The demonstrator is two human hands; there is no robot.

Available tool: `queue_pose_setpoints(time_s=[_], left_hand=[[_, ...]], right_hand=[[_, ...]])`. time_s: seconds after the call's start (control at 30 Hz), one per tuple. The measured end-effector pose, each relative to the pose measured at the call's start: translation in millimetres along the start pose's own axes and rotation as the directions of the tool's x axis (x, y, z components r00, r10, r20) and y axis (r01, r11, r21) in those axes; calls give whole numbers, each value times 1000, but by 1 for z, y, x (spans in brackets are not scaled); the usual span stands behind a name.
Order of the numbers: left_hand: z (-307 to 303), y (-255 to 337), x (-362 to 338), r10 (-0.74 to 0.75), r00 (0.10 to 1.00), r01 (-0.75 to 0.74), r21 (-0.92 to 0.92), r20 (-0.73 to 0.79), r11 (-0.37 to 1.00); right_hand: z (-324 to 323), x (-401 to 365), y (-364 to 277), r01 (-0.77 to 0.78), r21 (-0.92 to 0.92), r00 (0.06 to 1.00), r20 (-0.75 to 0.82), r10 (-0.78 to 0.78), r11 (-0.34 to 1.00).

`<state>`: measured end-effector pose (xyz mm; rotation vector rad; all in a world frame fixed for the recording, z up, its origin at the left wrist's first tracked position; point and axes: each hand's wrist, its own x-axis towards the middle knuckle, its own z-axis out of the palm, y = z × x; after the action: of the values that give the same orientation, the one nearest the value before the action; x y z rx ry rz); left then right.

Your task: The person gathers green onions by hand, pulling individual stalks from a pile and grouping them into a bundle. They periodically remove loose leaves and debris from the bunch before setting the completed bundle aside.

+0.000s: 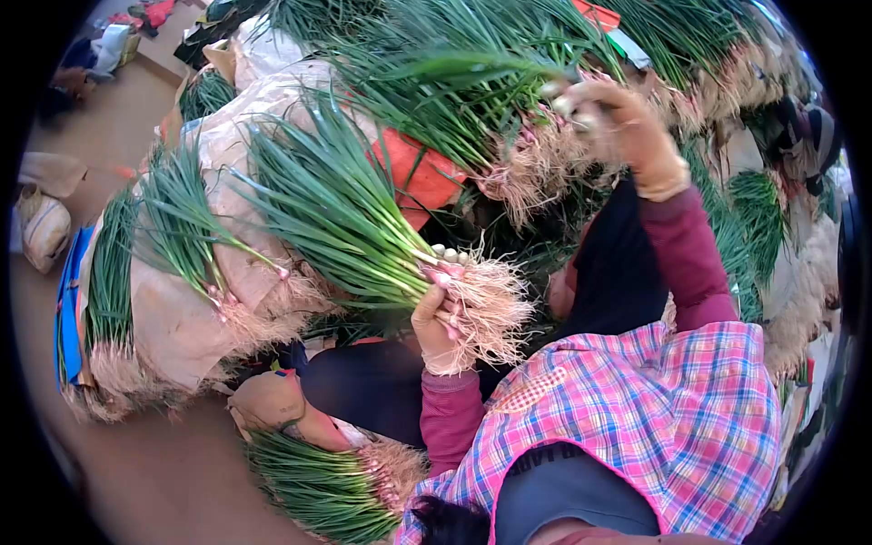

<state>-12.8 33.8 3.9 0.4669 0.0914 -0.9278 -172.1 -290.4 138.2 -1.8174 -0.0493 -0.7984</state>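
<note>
A thick bunch of green stalks (350, 213) with pinkish bulbs and pale hanging roots is in my left hand (438, 327). The gloved fingers wrap round it just above the roots, and the leaves point to the upper left. My right hand (613, 118), also gloved and blurred by motion, is raised at the upper right. Its fingers are bent near the base of some blurred green leaves (481, 65), over a large pile of stalks with roots (536, 168). Whether those leaves are in its grip is hard to make out.
Smaller bunches (182, 227) lie on pale sacking (163, 313) at the left. A wrapped bundle (331, 490) sits low, left of my lap. Orange-red material (413, 177) lies under the pile. More bunches (758, 213) are at the right. A white sack (44, 227) rests on the floor.
</note>
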Motion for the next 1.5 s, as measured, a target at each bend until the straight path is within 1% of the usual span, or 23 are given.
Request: queue_pose_setpoints(time_s=[0.03,0.1,0.17,0.23,0.33,0.4,0.5,0.53,0.57,0.63,0.67,0.8,0.83,0.9,0.97,1.13,1.17,1.2,1.23,1.27,1.33,1.43,1.5], left_hand=[[-1,0,1,-33,997,32,-13,-67,999],[9,-2,-3,38,994,-20,176,-101,984],[-38,8,6,-93,856,110,-4,509,994],[13,3,-6,22,999,-7,270,-50,963],[-15,0,8,-21,999,29,177,-43,984],[-32,13,10,-230,968,225,64,103,972],[-8,4,4,-229,972,226,62,50,972],[8,0,-2,-153,987,158,107,-54,982],[20,-1,-6,-160,986,165,119,-51,979],[37,-8,-8,-110,993,111,18,-36,994],[36,-15,-6,89,990,-56,268,-113,962],[18,-2,-12,-111,993,117,158,-48,980],[1,2,-6,-146,986,134,137,80,981],[0,2,-8,-188,960,164,124,210,979],[24,-6,-23,-159,948,87,256,277,963],[-38,-4,-3,189,979,-200,447,70,872],[-52,5,0,310,950,-280,501,23,819],[-63,18,3,437,899,-355,554,-18,753],[-64,22,16,222,969,-243,240,111,940],[-7,14,2,189,975,-197,61,120,978],[11,5,-5,146,969,-157,41,199,987],[2,3,-6,147,989,-145,185,1,972],[18,0,-9,100,994,-92,145,-50,985]], right_hand=[[-29,-20,-7,-212,312,955,-136,265,926],[-50,-53,-52,-182,404,752,-530,392,896],[-83,-101,-58,-5,427,552,-753,359,904],[-86,-139,-77,-201,259,467,-823,325,945],[-68,-200,-48,-553,5,301,-931,206,833],[-66,-261,9,-613,-54,281,-947,154,788],[-50,-342,91,-970,6,93,-913,397,242],[-53,-353,103,-995,74,-104,-680,726,-73],[-38,-354,101,-889,-315,-24,-692,721,-332],[-28,-327,76,-905,-352,161,-804,573,-239],[-34,-314,69,-905,-380,247,-834,493,-190],[-28,-195,1,-772,-492,566,-820,84,402],[-16,-169,2,-628,-342,585,-799,135,699],[35,-119,10,-390,-451,796,-603,48,803],[101,-89,54,-419,-469,873,-444,202,778],[191,-46,163,-570,-659,774,-229,591,491],[201,-51,204,-533,-785,765,-288,576,316],[192,-45,175,-570,-729,756,-284,590,380],[189,-49,178,-623,-557,777,-364,513,549],[185,-51,177,-645,-263,759,-331,561,718],[166,-38,123,-604,386,738,-61,673,697],[173,-41,95,-515,219,805,-206,556,829],[189,-45,73,-380,-408,915,-299,272,830]])
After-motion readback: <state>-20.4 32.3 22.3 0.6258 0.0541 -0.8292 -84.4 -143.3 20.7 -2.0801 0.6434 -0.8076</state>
